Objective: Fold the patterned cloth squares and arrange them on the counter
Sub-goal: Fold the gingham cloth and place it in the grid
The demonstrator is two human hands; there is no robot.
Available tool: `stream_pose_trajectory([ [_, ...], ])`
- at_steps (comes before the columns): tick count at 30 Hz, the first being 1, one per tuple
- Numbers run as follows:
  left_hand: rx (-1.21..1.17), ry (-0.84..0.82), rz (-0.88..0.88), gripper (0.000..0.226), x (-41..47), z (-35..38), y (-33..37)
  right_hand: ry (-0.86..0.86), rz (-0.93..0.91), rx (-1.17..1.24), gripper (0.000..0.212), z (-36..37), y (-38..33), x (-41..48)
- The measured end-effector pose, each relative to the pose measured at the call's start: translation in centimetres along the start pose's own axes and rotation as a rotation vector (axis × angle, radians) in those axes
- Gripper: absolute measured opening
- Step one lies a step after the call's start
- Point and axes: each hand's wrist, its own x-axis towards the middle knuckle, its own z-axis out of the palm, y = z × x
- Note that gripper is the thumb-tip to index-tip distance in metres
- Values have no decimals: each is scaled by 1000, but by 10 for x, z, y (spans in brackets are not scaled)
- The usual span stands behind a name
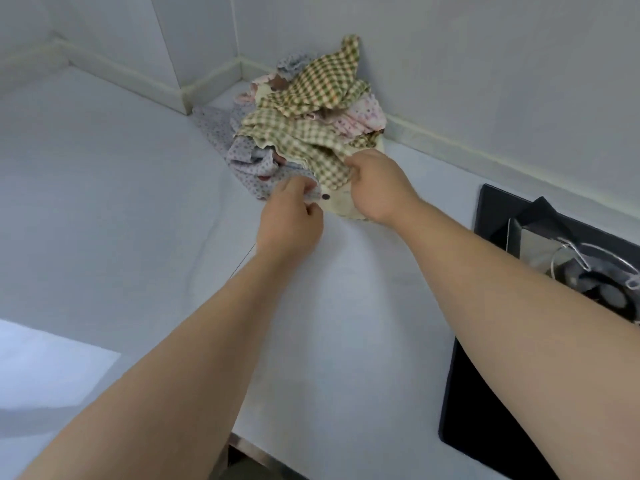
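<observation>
A loose heap of patterned cloth squares [308,109] lies in the corner of the white surface [104,202], in the upper middle of the frame, against the wall [485,64]. None of them is folded. A green checked cloth [311,147] drapes over the front of the heap, with another checked piece [323,76] rising at the top. A grey dotted cloth [242,157] spreads to the left and a pink flowered cloth [365,116] shows at the right.

The left hand [291,216] pinches the near edge of the grey dotted cloth between thumb and curled fingers. The right hand [377,185] grips the near edge of the green checked cloth. A cream cloth [341,204] lies flat between and under the two hands. At the right edge of the frame a black cooktop [485,393] is set into the surface, with a burner [595,271] on it.
</observation>
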Motion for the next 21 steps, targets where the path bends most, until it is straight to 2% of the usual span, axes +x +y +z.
stream_pose_trajectory([
  [6, -20, 57, 107, 61, -11, 0, -4, 90, -141, -34, 54, -11, -15, -50],
  [11, -85, 97, 193, 86, -66, -3, 8, 179, -175, 54, 49, -23, -36, -123],
  [12, -77, 113, 201, 81, -81, -5, 12, 196, -181, 77, 48, -26, -40, -141],
  [17, -3, 220, 284, 23, -150, -36, 42, 279, -152, 211, 34, -52, -57, -223],
  [21, -20, 239, 370, 16, -189, -71, 72, 383, -111, 308, 15, -76, -70, -268],
])
